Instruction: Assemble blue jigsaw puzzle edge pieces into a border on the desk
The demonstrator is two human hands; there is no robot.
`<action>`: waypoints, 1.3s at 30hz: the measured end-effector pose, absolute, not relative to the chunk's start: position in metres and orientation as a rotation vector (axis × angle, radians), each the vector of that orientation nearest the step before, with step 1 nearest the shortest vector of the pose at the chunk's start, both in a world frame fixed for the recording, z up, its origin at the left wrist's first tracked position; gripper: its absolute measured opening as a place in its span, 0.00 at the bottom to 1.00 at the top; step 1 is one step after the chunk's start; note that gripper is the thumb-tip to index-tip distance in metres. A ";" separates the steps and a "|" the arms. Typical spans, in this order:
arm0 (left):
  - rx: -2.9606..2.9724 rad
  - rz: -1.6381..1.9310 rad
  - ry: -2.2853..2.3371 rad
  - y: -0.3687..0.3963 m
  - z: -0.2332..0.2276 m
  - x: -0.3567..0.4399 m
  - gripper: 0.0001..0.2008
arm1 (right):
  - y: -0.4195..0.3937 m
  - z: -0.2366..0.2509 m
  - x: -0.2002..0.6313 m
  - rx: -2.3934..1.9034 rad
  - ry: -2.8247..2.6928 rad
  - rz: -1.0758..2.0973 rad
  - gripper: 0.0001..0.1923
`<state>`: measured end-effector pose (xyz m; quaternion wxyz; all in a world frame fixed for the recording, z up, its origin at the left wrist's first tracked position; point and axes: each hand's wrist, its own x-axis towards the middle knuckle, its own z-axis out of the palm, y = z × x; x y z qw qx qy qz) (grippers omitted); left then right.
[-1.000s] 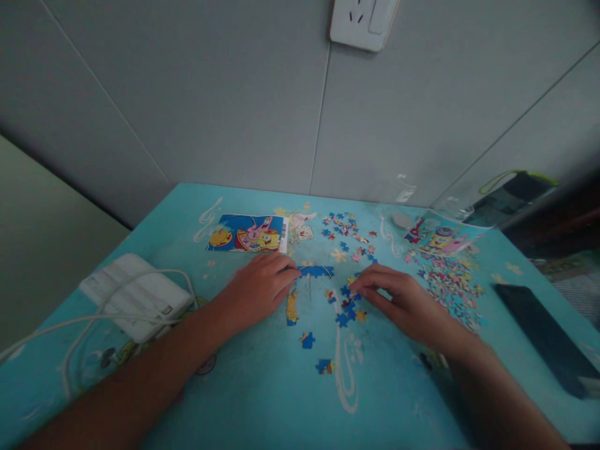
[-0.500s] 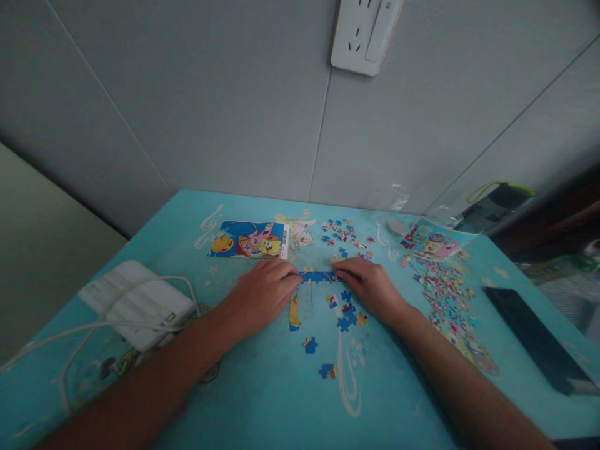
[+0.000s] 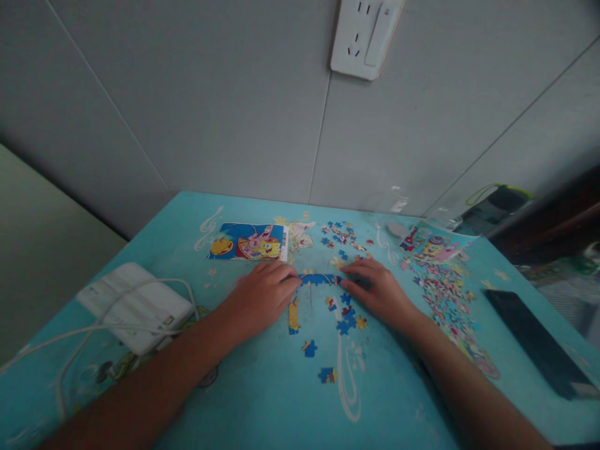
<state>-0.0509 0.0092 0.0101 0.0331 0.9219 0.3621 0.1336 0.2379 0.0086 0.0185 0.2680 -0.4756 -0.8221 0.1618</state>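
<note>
A short blue strip of joined jigsaw puzzle pieces (image 3: 319, 279) lies flat on the table between my hands. My left hand (image 3: 268, 290) is closed at its left end, fingertips and thumb together on the strip and hiding that end. At the other end my right hand (image 3: 377, 286) has thumb and fingers apart, with the thumb tip close to the strip. Below the left end lies a yellow-and-blue joined section (image 3: 293, 316). Loose blue pieces (image 3: 345, 319) are grouped under my right hand, and two single pieces, one (image 3: 310, 348) above the other (image 3: 327, 375), lie nearer me.
A cartoon picture card (image 3: 250, 241) lies behind my left hand. More pieces (image 3: 340, 232) are spread near the wall, and a large pile (image 3: 445, 290) is to the right, beside a dark flat object (image 3: 534, 337). A white power bank (image 3: 135, 303) with cables sits left.
My right hand's fingers have spread and drawn slightly right, uncovering the strip's right end. My left hand stays at the left end.
</note>
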 end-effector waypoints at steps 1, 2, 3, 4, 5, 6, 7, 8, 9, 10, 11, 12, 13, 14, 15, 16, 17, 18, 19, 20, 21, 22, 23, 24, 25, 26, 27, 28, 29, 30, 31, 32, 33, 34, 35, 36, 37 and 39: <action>2.837 0.410 1.115 0.009 0.010 -0.051 0.11 | 0.009 0.018 0.237 -1.283 -2.230 0.434 0.13; 2.839 0.409 1.113 0.009 0.010 -0.051 0.11 | 0.009 0.017 0.236 -1.284 -2.243 0.431 0.13; 2.841 0.411 1.112 0.009 0.010 -0.051 0.11 | 0.009 0.016 0.236 -1.289 -2.257 0.429 0.13; 2.842 0.415 1.112 0.010 0.010 -0.051 0.11 | 0.010 0.015 0.236 -1.295 -2.267 0.427 0.12; 2.843 0.421 1.111 0.010 0.010 -0.051 0.11 | 0.010 0.014 0.235 -1.299 -2.273 0.424 0.11; 2.845 0.424 1.108 0.010 0.010 -0.051 0.11 | 0.011 0.013 0.235 -1.302 -2.274 0.421 0.10; 2.846 0.428 1.105 0.010 0.010 -0.051 0.11 | 0.011 0.012 0.235 -1.305 -2.273 0.422 0.10; 2.848 0.433 1.102 0.011 0.010 -0.051 0.11 | 0.011 0.011 0.234 -1.306 -2.269 0.421 0.10; 2.849 0.436 1.096 0.011 0.009 -0.051 0.11 | 0.011 0.011 0.234 -1.307 -2.265 0.423 0.09; 2.850 0.437 1.091 0.011 0.009 -0.051 0.11 | 0.011 0.011 0.234 -1.305 -2.261 0.423 0.09; 2.850 0.438 1.088 0.011 0.009 -0.051 0.11 | 0.011 0.012 0.235 -1.304 -2.259 0.424 0.09; 2.847 0.437 1.088 0.011 0.009 -0.051 0.11 | 0.011 0.014 0.236 -1.301 -2.255 0.422 0.08; 2.843 0.437 1.089 0.011 0.009 -0.051 0.11 | 0.011 0.016 0.239 -1.299 -2.251 0.418 0.08; 2.839 0.437 1.089 0.011 0.008 -0.052 0.11 | 0.011 0.018 0.242 -1.299 -2.244 0.411 0.08; 2.837 0.438 1.090 0.011 0.008 -0.052 0.11 | 0.011 0.021 0.247 -1.305 -2.230 0.402 0.08; 2.834 0.443 1.092 0.011 0.008 -0.052 0.11 | 0.011 0.024 0.253 -1.322 -2.210 0.388 0.09; 2.832 0.449 1.092 0.011 0.008 -0.052 0.11 | 0.012 0.026 0.259 -1.351 -2.187 0.368 0.10; 2.831 0.457 1.089 0.011 0.007 -0.053 0.11 | 0.013 0.029 0.266 -1.387 -2.161 0.344 0.10; 2.830 0.466 1.088 0.011 0.007 -0.053 0.11 | 0.013 0.031 0.274 -1.430 -2.141 0.324 0.11; 2.828 0.475 1.088 0.011 0.006 -0.053 0.11 | 0.014 0.033 0.280 -1.468 -2.134 0.316 0.11; 2.827 0.482 1.088 0.011 0.006 -0.053 0.12 | 0.014 0.035 0.287 -1.495 -2.141 0.324 0.12; 2.827 0.486 1.088 0.011 0.006 -0.053 0.12 | 0.014 0.037 0.291 -1.508 -2.165 0.352 0.12; 2.826 0.489 1.089 0.012 0.006 -0.053 0.12 | 0.013 0.039 0.295 -1.507 -2.195 0.396 0.12; 2.825 0.489 1.091 0.012 0.006 -0.053 0.12 | 0.013 0.040 0.298 -1.497 -2.233 0.448 0.11; 2.825 0.487 1.091 0.012 0.006 -0.053 0.12 | 0.012 0.042 0.299 -1.483 -2.268 0.494 0.11; 2.825 0.482 1.091 0.012 0.006 -0.053 0.12 | 0.011 0.043 0.299 -1.468 -2.300 0.532 0.11; 2.823 0.477 1.093 0.012 0.006 -0.053 0.13 | 0.010 0.043 0.298 -1.457 -2.329 0.560 0.10; 2.823 0.472 1.096 0.012 0.006 -0.054 0.13 | 0.010 0.044 0.297 -1.449 -2.353 0.581 0.10; 2.822 0.468 1.098 0.013 0.006 -0.054 0.13 | 0.009 0.044 0.295 -1.442 -2.369 0.592 0.09; 2.823 0.466 1.097 0.013 0.005 -0.054 0.13 | 0.009 0.044 0.294 -1.436 -2.380 0.603 0.09; 2.824 0.467 1.094 0.013 0.005 -0.054 0.13 | 0.009 0.044 0.293 -1.430 -2.383 0.611 0.09; 2.825 0.469 1.090 0.013 0.004 -0.054 0.13 | 0.010 0.044 0.292 -1.427 -2.383 0.621 0.08; 2.826 0.477 1.085 0.013 0.004 -0.055 0.13 | 0.010 0.043 0.292 -1.428 -2.375 0.629 0.09; 2.828 0.486 1.079 0.013 0.004 -0.055 0.13 | 0.010 0.043 0.292 -1.433 -2.364 0.641 0.09; 2.830 0.494 1.074 0.013 0.004 -0.055 0.13 | 0.010 0.043 0.293 -1.437 -2.354 0.660 0.09; 2.831 0.499 1.073 0.013 0.004 -0.054 0.12 | 0.010 0.043 0.294 -1.439 -2.346 0.686 0.09; 2.833 0.501 1.073 0.013 0.004 -0.054 0.12 | 0.009 0.043 0.296 -1.435 -2.344 0.722 0.10; 2.834 0.484 1.076 0.013 0.004 -0.054 0.12 | 0.007 0.044 0.298 -1.422 -2.354 0.794 0.11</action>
